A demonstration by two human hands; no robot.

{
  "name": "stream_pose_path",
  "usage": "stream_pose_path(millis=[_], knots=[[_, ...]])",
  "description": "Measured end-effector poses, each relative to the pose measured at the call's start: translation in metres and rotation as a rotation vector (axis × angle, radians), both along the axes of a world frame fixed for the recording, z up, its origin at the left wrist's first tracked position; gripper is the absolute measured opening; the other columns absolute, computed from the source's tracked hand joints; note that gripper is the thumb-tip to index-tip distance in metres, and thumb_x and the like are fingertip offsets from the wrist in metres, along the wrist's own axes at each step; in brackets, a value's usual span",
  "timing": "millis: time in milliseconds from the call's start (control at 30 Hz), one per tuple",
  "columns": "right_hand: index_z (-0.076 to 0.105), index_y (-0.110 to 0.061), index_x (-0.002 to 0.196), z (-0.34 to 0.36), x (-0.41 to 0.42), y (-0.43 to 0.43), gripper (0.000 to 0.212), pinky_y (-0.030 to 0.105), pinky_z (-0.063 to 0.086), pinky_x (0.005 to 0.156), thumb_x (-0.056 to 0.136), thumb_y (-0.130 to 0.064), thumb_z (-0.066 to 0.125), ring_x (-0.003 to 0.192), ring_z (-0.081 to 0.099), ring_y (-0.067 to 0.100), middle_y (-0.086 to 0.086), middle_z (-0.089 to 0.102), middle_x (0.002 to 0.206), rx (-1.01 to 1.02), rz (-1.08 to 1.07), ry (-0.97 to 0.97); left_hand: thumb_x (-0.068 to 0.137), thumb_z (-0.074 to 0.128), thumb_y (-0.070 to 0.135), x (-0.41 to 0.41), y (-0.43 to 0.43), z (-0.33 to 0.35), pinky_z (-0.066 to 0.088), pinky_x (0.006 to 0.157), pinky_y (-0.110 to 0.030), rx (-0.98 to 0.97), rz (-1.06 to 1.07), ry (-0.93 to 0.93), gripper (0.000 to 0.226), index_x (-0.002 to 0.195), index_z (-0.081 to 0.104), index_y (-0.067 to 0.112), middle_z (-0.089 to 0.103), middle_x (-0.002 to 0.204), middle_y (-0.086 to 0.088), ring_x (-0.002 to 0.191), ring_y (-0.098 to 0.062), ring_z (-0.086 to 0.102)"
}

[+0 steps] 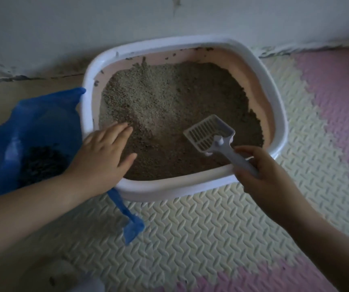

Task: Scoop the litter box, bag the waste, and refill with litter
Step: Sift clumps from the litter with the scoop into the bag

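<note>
A white-rimmed litter box [278,98] with a pink inner wall stands against the wall, filled with grey-brown litter [169,106]. My right hand [262,175] grips the handle of a white slotted scoop [209,133], whose empty head hovers over the litter near the front right. My left hand [104,159] lies over the box's front left rim with straight fingers reaching above the litter. A blue plastic bag [28,127] sits open left of the box, with dark waste [41,165] inside.
The box stands on a ribbed foam mat [211,232] with cream and pink tiles. A white wall [64,28] runs behind it. A loose strip of the blue bag [131,226] lies on the mat in front of the box.
</note>
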State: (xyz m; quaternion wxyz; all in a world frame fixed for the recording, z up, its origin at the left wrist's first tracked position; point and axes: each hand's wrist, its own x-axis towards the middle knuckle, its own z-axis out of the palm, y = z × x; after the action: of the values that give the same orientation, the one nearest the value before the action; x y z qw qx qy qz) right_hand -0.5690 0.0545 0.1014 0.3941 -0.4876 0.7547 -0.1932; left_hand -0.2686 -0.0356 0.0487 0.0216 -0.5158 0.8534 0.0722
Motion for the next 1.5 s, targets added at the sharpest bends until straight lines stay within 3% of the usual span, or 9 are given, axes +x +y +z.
stream_pose_path(millis=[167, 367, 567, 700, 767, 900, 1100, 1367, 1500], knots=[[0.050, -0.044, 0.116, -0.007, -0.007, 0.013, 0.029, 0.031, 0.045, 0.049, 0.088, -0.038, 0.057, 0.054, 0.059, 0.011, -0.003, 0.064, 0.066, 0.001, 0.069, 0.044, 0.088, 0.031, 0.037, -0.003, 0.002, -0.002, 0.029, 0.104, -0.041, -0.047, 0.040, 0.072, 0.056, 0.131, 0.054, 0.011, 0.052, 0.136, -0.006, 0.126, -0.026, 0.045], [0.052, -0.044, 0.119, -0.016, -0.007, 0.016, 0.046, 0.018, 0.033, 0.053, 0.077, -0.057, 0.062, 0.057, 0.053, -0.001, -0.017, 0.058, 0.070, -0.175, 0.097, 0.141, 0.087, 0.029, 0.036, -0.002, 0.003, -0.005, 0.028, 0.106, -0.040, -0.056, 0.054, 0.035, 0.057, 0.133, 0.052, 0.012, 0.051, 0.137, -0.004, 0.127, -0.024, 0.044], [0.051, -0.034, 0.123, -0.039, 0.002, 0.036, 0.050, 0.012, 0.034, 0.050, 0.078, -0.042, 0.071, 0.049, 0.047, 0.002, -0.024, 0.051, 0.056, -0.336, -0.019, -0.041, 0.088, 0.022, 0.040, -0.001, 0.004, -0.006, 0.025, 0.109, -0.042, -0.035, 0.062, -0.019, 0.063, 0.137, 0.047, 0.010, 0.047, 0.141, -0.005, 0.131, -0.025, 0.040], [0.037, -0.026, 0.136, -0.050, 0.006, 0.041, 0.063, 0.025, 0.043, 0.055, 0.083, -0.027, 0.069, 0.054, 0.045, 0.009, -0.003, 0.046, 0.062, -0.548, -0.157, -0.235, 0.088, 0.021, 0.040, -0.002, 0.003, -0.006, 0.025, 0.109, -0.042, -0.007, 0.062, -0.041, 0.063, 0.138, 0.046, 0.011, 0.046, 0.141, -0.004, 0.131, -0.024, 0.039], [0.039, -0.013, 0.132, -0.045, 0.007, 0.039, 0.054, 0.025, 0.035, 0.054, 0.086, -0.022, 0.065, 0.050, 0.035, 0.014, 0.005, 0.034, 0.057, -0.732, -0.200, -0.228, 0.087, 0.021, 0.039, -0.003, 0.003, -0.004, 0.024, 0.109, -0.041, 0.003, 0.065, -0.031, 0.063, 0.138, 0.046, 0.012, 0.046, 0.142, -0.003, 0.132, -0.023, 0.039], [0.048, -0.013, 0.106, -0.019, 0.013, 0.029, 0.024, 0.013, 0.030, 0.058, 0.087, -0.015, 0.062, 0.052, 0.034, 0.007, -0.001, 0.034, 0.059, -1.039, -0.117, -0.229, 0.087, 0.022, 0.036, -0.004, 0.004, -0.002, 0.026, 0.106, -0.040, -0.017, 0.061, 0.052, 0.059, 0.136, 0.048, 0.016, 0.050, 0.136, -0.001, 0.127, -0.022, 0.042], [0.062, -0.004, 0.101, 0.000, 0.060, -0.012, 0.021, 0.024, 0.040, 0.073, 0.087, -0.018, 0.067, 0.080, 0.053, 0.018, 0.003, 0.054, 0.089, -0.921, 0.380, 0.105, 0.084, 0.021, 0.034, -0.004, 0.003, -0.002, 0.030, 0.105, -0.041, -0.022, 0.074, 0.082, 0.063, 0.137, 0.047, 0.012, 0.052, 0.134, -0.008, 0.124, -0.027, 0.045], [0.060, -0.006, 0.099, -0.034, 0.128, -0.041, 0.022, 0.035, 0.048, 0.068, 0.086, -0.024, 0.060, 0.083, 0.057, 0.024, 0.008, 0.058, 0.095, -0.743, 0.617, 0.356, 0.091, 0.026, 0.039, 0.009, 0.002, -0.005, 0.022, 0.112, -0.038, -0.039, 0.017, 0.221, 0.063, 0.143, 0.036, 0.005, 0.041, 0.143, -0.014, 0.136, -0.029, 0.032], [0.058, -0.012, 0.098, -0.028, 0.154, -0.048, 0.028, 0.029, 0.044, 0.067, 0.085, -0.035, 0.050, 0.083, 0.056, 0.023, 0.004, 0.057, 0.094, -0.569, 0.699, 0.414, 0.091, 0.038, 0.027, 0.049, -0.014, 0.012, 0.027, 0.113, -0.041, -0.242, -0.078, 0.251, 0.053, 0.136, 0.046, 0.000, 0.048, 0.138, -0.016, 0.132, -0.032, 0.038]])
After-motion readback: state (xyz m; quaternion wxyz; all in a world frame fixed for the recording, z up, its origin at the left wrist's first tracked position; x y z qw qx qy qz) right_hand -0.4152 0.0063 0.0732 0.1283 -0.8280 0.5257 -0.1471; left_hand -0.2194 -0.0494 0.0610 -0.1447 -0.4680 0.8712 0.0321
